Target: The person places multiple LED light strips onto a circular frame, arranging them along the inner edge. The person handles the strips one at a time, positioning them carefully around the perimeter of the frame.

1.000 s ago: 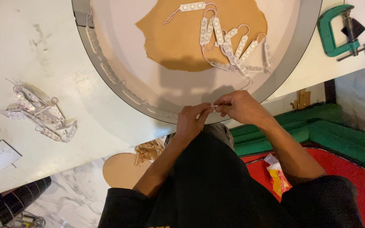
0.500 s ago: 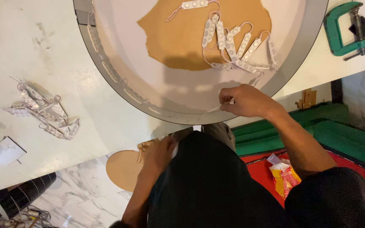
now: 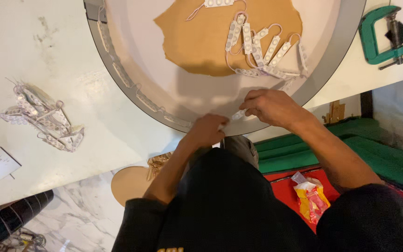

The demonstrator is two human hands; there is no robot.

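A small white rectangular LED module [image 3: 239,114] is pinched by the right hand [image 3: 271,106] at the round tray's near rim [image 3: 131,88]; the left hand [image 3: 207,130], fingers curled, lies just left, its grip indiscernible.

Module chain [image 3: 262,49] inside round tray [image 3: 336,60]; loose module heap [image 3: 43,116] left on table [image 3: 33,42]; clamp [image 3: 378,35] right

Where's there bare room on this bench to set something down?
Bare white benchtop lies between the round frame and the heap of LED modules. Crowded: the brown patch with wired modules, and the rim by both hands.
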